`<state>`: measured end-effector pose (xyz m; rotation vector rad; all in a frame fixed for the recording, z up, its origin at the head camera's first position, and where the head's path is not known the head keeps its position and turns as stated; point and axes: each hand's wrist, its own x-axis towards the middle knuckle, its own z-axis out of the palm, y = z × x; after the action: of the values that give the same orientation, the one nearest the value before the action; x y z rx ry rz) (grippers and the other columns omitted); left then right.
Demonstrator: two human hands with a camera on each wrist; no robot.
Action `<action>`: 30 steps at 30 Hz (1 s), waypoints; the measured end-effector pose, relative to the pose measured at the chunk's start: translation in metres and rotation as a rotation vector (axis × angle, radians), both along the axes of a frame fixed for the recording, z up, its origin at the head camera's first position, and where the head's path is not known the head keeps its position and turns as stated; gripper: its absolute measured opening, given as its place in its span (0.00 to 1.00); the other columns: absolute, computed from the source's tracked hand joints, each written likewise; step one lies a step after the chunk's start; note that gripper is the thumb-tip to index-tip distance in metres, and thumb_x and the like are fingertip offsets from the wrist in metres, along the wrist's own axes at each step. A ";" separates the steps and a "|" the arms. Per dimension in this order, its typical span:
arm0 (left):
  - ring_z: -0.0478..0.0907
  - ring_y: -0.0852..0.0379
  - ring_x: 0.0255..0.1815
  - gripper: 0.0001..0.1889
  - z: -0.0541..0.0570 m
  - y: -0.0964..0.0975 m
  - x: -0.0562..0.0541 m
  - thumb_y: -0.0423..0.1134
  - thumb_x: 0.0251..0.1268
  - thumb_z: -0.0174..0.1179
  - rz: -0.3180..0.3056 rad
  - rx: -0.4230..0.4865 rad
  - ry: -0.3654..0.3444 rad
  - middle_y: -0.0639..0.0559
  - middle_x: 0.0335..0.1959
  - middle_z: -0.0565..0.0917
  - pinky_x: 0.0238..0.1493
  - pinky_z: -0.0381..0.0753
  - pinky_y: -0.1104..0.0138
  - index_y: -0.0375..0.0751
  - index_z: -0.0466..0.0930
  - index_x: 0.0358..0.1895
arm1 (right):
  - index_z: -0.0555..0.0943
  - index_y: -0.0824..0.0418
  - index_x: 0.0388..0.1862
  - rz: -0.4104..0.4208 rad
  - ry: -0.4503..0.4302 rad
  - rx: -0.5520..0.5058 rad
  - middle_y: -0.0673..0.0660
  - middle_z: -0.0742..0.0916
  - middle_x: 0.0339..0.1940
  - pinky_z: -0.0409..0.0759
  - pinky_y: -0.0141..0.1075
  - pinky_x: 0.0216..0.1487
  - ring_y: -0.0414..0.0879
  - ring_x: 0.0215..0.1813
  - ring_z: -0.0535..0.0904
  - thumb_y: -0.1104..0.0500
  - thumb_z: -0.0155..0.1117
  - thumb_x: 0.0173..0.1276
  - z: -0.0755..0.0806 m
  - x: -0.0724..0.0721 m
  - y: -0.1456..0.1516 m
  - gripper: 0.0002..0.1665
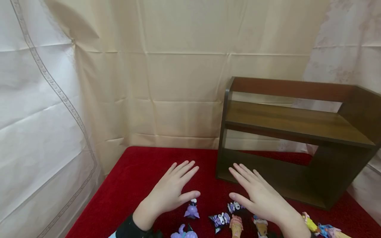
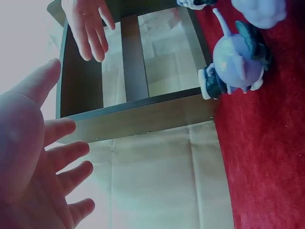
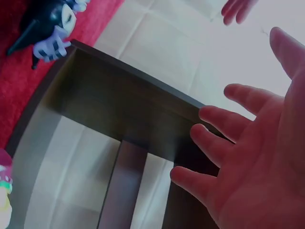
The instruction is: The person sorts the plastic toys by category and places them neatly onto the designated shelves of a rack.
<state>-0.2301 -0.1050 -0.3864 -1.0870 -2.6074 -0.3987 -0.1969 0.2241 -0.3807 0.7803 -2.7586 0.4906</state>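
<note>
L hand point(image 1: 171, 190) is out to the L of the brown shelf point(image 1: 285, 120), fingers spread & nearly straight, thumb held well off them; it holds nothing. R hand point(image 1: 260, 196) is in front of the shelf's lower L part, in much the same pose, fingers fanned, w/ nothing in its grip. Both are over the red cloth point(image 1: 119, 195), w/ a gap btwn them.

Nearest the L fingers is a purple fig. point(image 1: 191, 210), L of the shelf & on its near side, just below the thumb in head view; L wrist view has the figs. apart from the fingertips. Nearest the R thumb is a purple-&-black fig. point(image 1: 235, 207), in front of the shelf's L end, partly hidden by the hand in head view; R wrist view also has figs. well clear of the fingers. A similar fig. point(image 1: 220, 219) & a pink-topped cone point(image 1: 236, 226) lie farther out from the shelf's L end. A yellow-topped cone point(image 1: 311, 224) lies in front of the shelf's R part.
</note>
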 end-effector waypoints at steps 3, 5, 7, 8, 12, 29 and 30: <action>0.54 0.52 0.81 0.39 0.004 -0.001 0.001 0.64 0.71 0.57 -0.011 0.038 0.002 0.52 0.80 0.62 0.79 0.50 0.49 0.51 0.63 0.79 | 0.59 0.46 0.83 0.001 0.023 -0.010 0.51 0.62 0.82 0.51 0.61 0.77 0.53 0.82 0.54 0.31 0.58 0.71 0.006 0.001 0.004 0.47; 0.54 0.54 0.80 0.39 0.006 -0.002 0.002 0.63 0.71 0.58 -0.015 0.062 0.001 0.54 0.80 0.61 0.79 0.50 0.50 0.52 0.62 0.80 | 0.59 0.44 0.83 -0.003 0.041 -0.017 0.50 0.62 0.82 0.50 0.58 0.78 0.51 0.82 0.54 0.31 0.59 0.71 0.009 0.003 0.006 0.46; 0.55 0.55 0.80 0.39 0.007 -0.002 0.003 0.62 0.70 0.59 -0.026 0.094 0.002 0.55 0.80 0.61 0.79 0.50 0.51 0.52 0.62 0.80 | 0.59 0.43 0.83 -0.008 0.062 -0.028 0.50 0.63 0.82 0.51 0.55 0.79 0.51 0.81 0.55 0.33 0.60 0.72 0.013 0.005 0.009 0.46; 0.55 0.56 0.80 0.39 0.008 -0.002 0.003 0.61 0.70 0.60 -0.031 0.110 0.004 0.55 0.80 0.62 0.79 0.51 0.51 0.52 0.62 0.80 | 0.59 0.43 0.83 -0.007 0.078 -0.037 0.51 0.64 0.82 0.53 0.55 0.79 0.51 0.81 0.57 0.34 0.61 0.72 0.014 0.006 0.011 0.45; 0.58 0.58 0.78 0.38 0.010 -0.003 0.006 0.58 0.68 0.64 -0.043 0.192 0.016 0.55 0.79 0.64 0.78 0.55 0.52 0.52 0.64 0.79 | 0.60 0.41 0.82 -0.012 0.136 -0.078 0.51 0.65 0.81 0.63 0.60 0.73 0.54 0.79 0.62 0.39 0.65 0.71 0.019 0.010 0.017 0.44; 0.68 0.55 0.73 0.35 0.003 0.015 0.004 0.47 0.67 0.69 -0.094 0.499 -0.046 0.53 0.74 0.70 0.64 0.77 0.55 0.47 0.68 0.76 | 0.72 0.52 0.75 0.004 0.304 -0.330 0.55 0.80 0.69 0.75 0.16 0.48 0.42 0.69 0.74 0.62 0.78 0.61 0.032 0.009 0.045 0.43; 0.68 0.56 0.73 0.36 0.003 0.016 0.003 0.47 0.67 0.69 -0.098 0.511 -0.059 0.53 0.74 0.70 0.64 0.77 0.55 0.47 0.67 0.76 | 0.73 0.53 0.75 -0.003 0.323 -0.339 0.55 0.81 0.68 0.72 0.16 0.52 0.38 0.69 0.73 0.63 0.78 0.60 0.032 0.009 0.047 0.43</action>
<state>-0.2272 -0.0887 -0.3835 -1.0276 -2.3037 -1.0621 -0.1883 0.2712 -0.3485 0.7010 -2.2990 0.7353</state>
